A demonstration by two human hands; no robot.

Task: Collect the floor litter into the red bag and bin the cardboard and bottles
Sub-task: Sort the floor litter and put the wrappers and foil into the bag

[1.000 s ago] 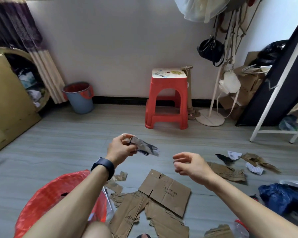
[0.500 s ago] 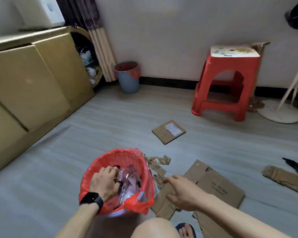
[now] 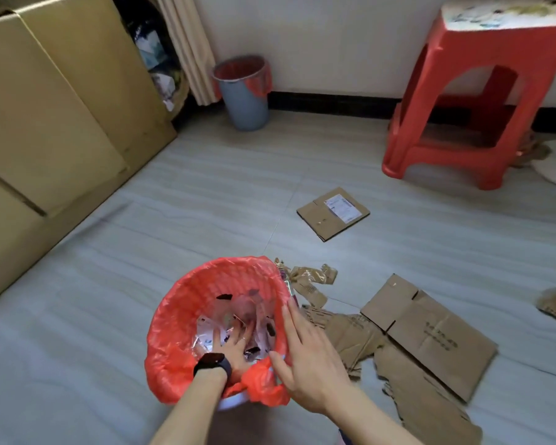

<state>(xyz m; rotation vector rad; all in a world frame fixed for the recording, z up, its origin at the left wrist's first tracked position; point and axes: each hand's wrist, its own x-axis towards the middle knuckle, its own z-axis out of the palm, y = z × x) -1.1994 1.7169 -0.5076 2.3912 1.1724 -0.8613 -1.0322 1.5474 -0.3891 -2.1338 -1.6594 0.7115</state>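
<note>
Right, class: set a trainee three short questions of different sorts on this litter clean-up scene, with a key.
1. True or false: the left hand is pressed down inside the red bag.
2. The right hand rests on: A) the red stool, B) the red bag's rim, C) the small labelled cardboard.
3. Fill in: flattened ____ lies on the floor to the right of the bag.

Key: 1 true; 2 B; 3 cardboard.

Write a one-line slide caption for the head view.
Left hand pressing litter down inside the red bag, right hand at its rim, cardboard alongside.
</note>
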